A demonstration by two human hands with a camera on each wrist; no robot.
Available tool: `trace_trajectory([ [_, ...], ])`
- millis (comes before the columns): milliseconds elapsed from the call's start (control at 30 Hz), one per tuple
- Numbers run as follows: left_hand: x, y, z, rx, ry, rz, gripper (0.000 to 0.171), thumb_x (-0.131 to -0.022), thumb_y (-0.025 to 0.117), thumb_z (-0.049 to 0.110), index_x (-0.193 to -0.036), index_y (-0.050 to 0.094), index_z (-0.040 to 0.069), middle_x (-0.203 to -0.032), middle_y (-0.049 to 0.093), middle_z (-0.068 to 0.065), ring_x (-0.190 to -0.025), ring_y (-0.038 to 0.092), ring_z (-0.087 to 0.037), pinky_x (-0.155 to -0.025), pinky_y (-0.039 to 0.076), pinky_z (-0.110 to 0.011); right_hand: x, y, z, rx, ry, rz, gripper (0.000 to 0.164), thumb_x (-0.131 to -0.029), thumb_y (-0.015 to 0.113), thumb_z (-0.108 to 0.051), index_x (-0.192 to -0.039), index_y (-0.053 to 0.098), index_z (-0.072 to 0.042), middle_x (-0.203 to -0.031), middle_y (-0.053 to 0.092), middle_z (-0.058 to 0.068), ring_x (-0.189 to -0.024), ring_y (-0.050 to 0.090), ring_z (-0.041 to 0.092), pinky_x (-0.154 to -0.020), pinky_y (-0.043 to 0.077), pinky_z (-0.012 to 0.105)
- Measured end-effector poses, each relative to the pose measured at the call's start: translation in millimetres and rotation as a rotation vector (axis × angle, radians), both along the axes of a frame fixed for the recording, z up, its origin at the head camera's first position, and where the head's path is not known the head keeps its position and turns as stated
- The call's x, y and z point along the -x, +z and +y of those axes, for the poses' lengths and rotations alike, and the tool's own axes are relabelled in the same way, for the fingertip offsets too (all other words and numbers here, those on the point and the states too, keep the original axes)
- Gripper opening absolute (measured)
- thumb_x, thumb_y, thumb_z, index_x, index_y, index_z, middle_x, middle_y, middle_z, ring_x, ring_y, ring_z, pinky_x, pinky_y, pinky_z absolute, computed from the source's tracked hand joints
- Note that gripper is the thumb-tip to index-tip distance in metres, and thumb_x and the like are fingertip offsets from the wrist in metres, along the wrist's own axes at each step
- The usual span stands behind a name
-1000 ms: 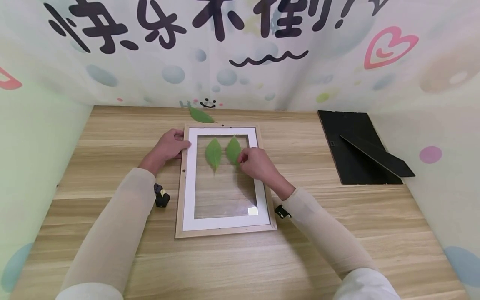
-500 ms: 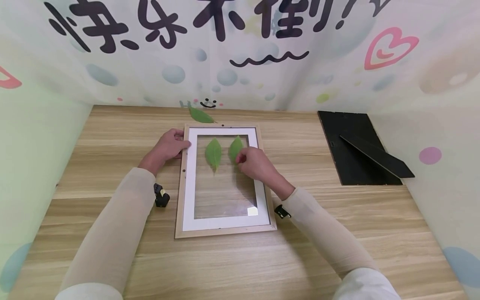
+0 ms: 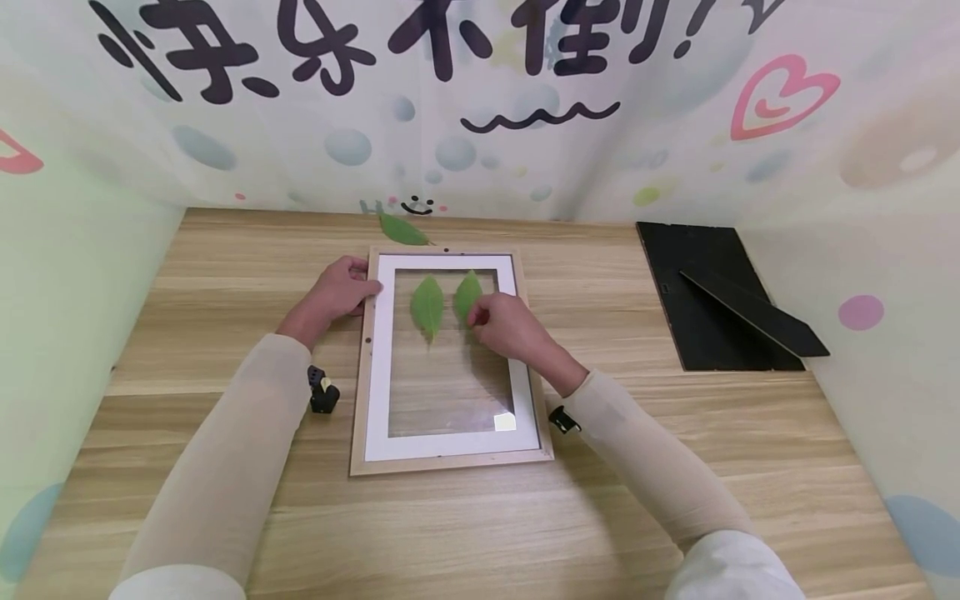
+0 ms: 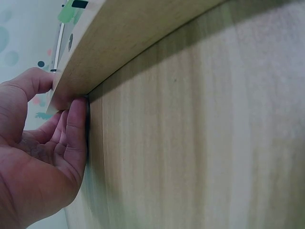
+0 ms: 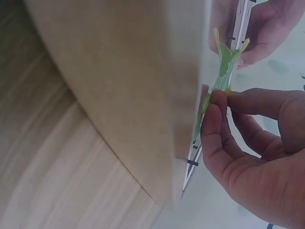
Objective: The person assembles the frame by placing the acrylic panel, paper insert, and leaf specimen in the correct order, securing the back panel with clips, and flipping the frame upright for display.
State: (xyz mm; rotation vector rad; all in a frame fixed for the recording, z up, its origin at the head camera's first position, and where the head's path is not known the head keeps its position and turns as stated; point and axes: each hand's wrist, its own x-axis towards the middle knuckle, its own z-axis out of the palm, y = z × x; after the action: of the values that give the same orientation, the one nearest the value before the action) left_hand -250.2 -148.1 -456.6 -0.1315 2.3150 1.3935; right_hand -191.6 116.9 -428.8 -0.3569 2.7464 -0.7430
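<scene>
A light wooden picture frame [image 3: 358,417] with a white mat and a clear pane lies on the table in the head view. My left hand [image 3: 337,292] holds its left edge; in the left wrist view the thumb is on top and the curled fingers lie against the outer side. Over the pane's upper right, my right hand [image 3: 512,327] pinches a green leaf [image 3: 467,293] near its lower end, between thumb and fingertips in the right wrist view. A second green leaf [image 3: 427,307] lies on the pane to its left. The pinched stem is mostly hidden by my fingers.
Behind the frame, another green leaf [image 3: 403,230] lies by the back wall. A black backing board [image 3: 708,312] with its stand leg [image 3: 753,312] raised rests at the table's right side. Printed curtain walls border the wooden table [image 3: 450,533].
The pinched leaf shifts slightly right, then a little back left, its tip tilting with it. My right fingertips edge left. My left hand and the frame stay in place.
</scene>
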Motion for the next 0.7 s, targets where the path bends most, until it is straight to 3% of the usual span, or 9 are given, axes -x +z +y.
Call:
trace_trajectory([
  [400,-0.4,1.2,1.2,0.007,-0.003,0.0,0.061,-0.096,0.057,0.019,-0.148,0.029,0.002,-0.135,0.046,-0.019,-0.101,0.057,-0.024,-0.079,0.053,-0.027,1.3,-2.3,4.8,-0.006,0.016,0.033,0.009,-0.088,0.064,-0.01,-0.093,0.071,-0.007,-0.091,0.067,0.005,-0.081,0.059,0.017,-0.068,0.05,0.027],
  [700,1.9,-2.2,1.5,0.017,0.006,0.005,0.061,-0.096,0.057,0.02,-0.148,0.029,0.003,-0.132,0.046,-0.018,-0.098,0.057,-0.021,-0.075,0.053,-0.025,7.3,15.1,6.5,-0.001,0.013,0.036,0.011,-0.092,0.061,-0.014,-0.094,0.069,-0.006,-0.089,0.065,0.005,-0.077,0.057,0.018,-0.066,0.049,0.028],
])
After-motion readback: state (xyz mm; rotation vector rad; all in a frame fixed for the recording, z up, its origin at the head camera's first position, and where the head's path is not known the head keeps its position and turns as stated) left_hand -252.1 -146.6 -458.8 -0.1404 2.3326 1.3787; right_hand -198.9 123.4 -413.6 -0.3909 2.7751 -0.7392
